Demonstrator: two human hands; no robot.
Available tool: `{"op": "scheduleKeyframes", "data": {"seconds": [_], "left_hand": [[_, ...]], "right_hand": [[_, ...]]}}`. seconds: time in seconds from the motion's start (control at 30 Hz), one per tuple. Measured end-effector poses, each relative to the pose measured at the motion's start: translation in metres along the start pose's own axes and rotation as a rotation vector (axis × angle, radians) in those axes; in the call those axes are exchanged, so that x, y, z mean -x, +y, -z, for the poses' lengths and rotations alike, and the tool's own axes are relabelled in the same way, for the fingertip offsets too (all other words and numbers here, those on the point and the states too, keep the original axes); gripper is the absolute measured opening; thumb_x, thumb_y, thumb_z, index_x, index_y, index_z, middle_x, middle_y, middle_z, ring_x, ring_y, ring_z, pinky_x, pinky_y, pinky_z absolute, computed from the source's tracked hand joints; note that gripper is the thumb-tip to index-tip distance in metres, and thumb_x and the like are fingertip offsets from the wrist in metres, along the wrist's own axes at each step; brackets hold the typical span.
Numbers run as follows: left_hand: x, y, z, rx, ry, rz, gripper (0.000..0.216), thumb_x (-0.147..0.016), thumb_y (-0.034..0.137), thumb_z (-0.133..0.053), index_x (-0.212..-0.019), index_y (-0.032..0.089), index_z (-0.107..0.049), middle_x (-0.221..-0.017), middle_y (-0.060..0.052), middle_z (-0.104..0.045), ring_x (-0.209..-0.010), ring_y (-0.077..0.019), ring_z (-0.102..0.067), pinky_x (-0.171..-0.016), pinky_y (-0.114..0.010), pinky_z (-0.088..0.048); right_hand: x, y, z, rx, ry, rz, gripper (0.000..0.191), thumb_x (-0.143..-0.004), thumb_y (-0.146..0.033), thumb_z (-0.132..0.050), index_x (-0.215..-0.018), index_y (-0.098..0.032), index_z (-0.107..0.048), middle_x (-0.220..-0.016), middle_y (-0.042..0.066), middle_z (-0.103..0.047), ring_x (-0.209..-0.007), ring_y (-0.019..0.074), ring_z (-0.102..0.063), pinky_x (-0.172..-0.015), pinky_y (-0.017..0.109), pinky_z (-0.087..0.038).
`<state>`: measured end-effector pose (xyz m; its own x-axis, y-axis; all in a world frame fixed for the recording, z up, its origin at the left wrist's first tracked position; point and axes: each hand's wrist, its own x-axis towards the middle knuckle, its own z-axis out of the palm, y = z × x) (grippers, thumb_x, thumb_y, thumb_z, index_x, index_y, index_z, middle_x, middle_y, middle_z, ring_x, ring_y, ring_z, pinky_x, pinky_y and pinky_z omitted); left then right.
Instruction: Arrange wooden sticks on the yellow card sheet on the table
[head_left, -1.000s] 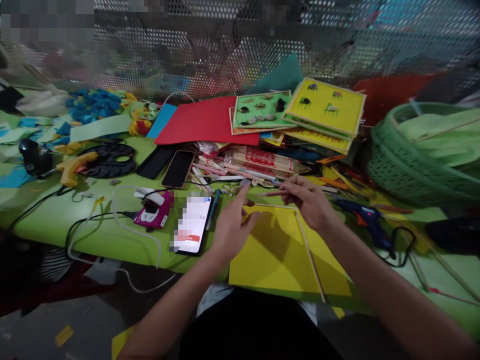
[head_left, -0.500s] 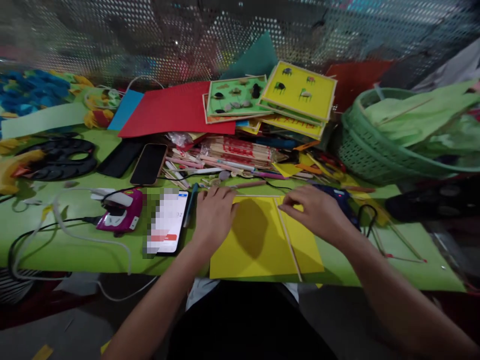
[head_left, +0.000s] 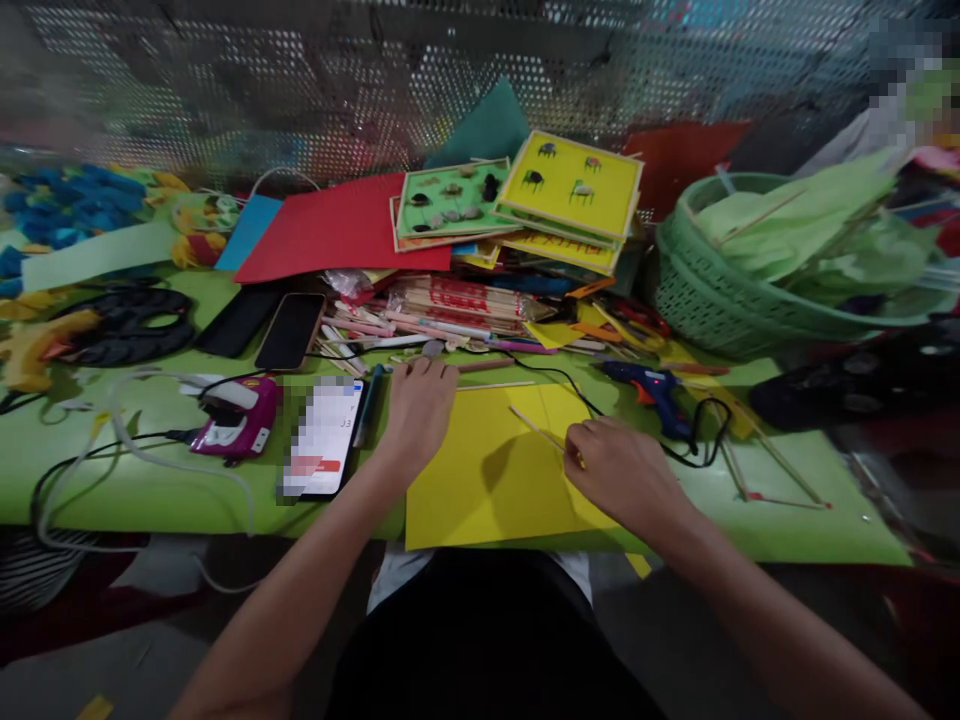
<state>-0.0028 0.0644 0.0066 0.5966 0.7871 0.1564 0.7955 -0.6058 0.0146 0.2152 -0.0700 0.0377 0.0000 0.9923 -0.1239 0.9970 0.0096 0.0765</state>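
A yellow sheet (head_left: pixel 480 500) lies on the green table in front of me. My left hand (head_left: pixel 421 415) rests palm down over its upper left corner, the fingers flat and pointing away from me. Pinched in my right hand (head_left: pixel 619 465), above the sheet's right part, is a thin wooden stick (head_left: pixel 534 427) that slants up to the left. A second wooden stick (head_left: pixel 499 385) lies along the sheet's top edge, its left end near my left fingers. Beyond my right hand lies a blue glue gun (head_left: pixel 660 395) with a black cord.
Left of my hand are a lit phone (head_left: pixel 322 440), a blue pen (head_left: pixel 369 405) and a purple device (head_left: pixel 236 420) with cables. Behind lie a dark phone (head_left: pixel 291 330), pencils and sticks, a red sheet (head_left: pixel 337 225) and framed panels (head_left: pixel 574 185). Green baskets (head_left: pixel 712 290) stand at right.
The stick that ran down across the right part of the sheet has been picked up and turned in my right hand, which moved nearer me. My left hand stays at the corner.
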Motion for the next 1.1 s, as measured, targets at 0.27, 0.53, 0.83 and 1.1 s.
{"op": "scheduleKeyframes", "data": {"seconds": [0.27, 0.53, 0.83, 1.1], "left_hand": [[-0.018, -0.011, 0.004, -0.035, 0.115, 0.088, 0.026, -0.095, 0.010, -0.041, -0.103, 0.019, -0.064, -0.106, -0.013, -0.071, -0.105, -0.0309, -0.060, -0.089, -0.044, -0.037], [-0.021, -0.015, 0.001, 0.007, 0.179, 0.180, 0.029, -0.096, 0.013, -0.039, -0.108, 0.022, -0.065, -0.114, -0.014, -0.069, -0.112, -0.0315, -0.057, -0.092, -0.046, -0.038], [-0.008, -0.018, 0.004, 0.036, 0.199, 0.257, 0.013, -0.094, 0.020, -0.050, -0.099, 0.021, -0.062, -0.104, -0.009, -0.071, -0.106, -0.0299, -0.060, -0.088, -0.043, -0.039], [-0.008, -0.001, 0.003, 0.061, 0.004, -0.038, 0.030, -0.094, 0.041, -0.054, -0.108, 0.017, -0.065, -0.112, -0.013, -0.068, -0.110, -0.0344, -0.059, -0.092, -0.047, -0.040]], "right_hand": [[-0.022, 0.023, 0.016, 0.027, 0.239, 0.123, 0.017, -0.091, -0.020, -0.053, -0.080, -0.019, -0.066, -0.078, 0.008, -0.070, -0.078, 0.0243, -0.062, -0.066, 0.035, -0.037], [-0.112, -0.006, 0.031, 0.128, 0.369, 0.313, 0.023, -0.096, -0.015, -0.047, -0.093, -0.012, -0.069, -0.090, 0.016, -0.071, -0.088, 0.0272, -0.059, -0.070, 0.037, -0.034], [-0.159, -0.043, 0.011, 0.116, 0.325, 0.454, 0.024, -0.096, -0.010, -0.048, -0.103, -0.014, -0.071, -0.095, 0.013, -0.073, -0.094, 0.0257, -0.059, -0.075, 0.036, -0.036], [-0.100, 0.004, 0.015, -0.046, 0.438, 0.208, 0.020, -0.098, -0.019, -0.052, -0.108, -0.019, -0.070, -0.099, 0.008, -0.074, -0.094, 0.0230, -0.061, -0.078, 0.034, -0.039]]}}
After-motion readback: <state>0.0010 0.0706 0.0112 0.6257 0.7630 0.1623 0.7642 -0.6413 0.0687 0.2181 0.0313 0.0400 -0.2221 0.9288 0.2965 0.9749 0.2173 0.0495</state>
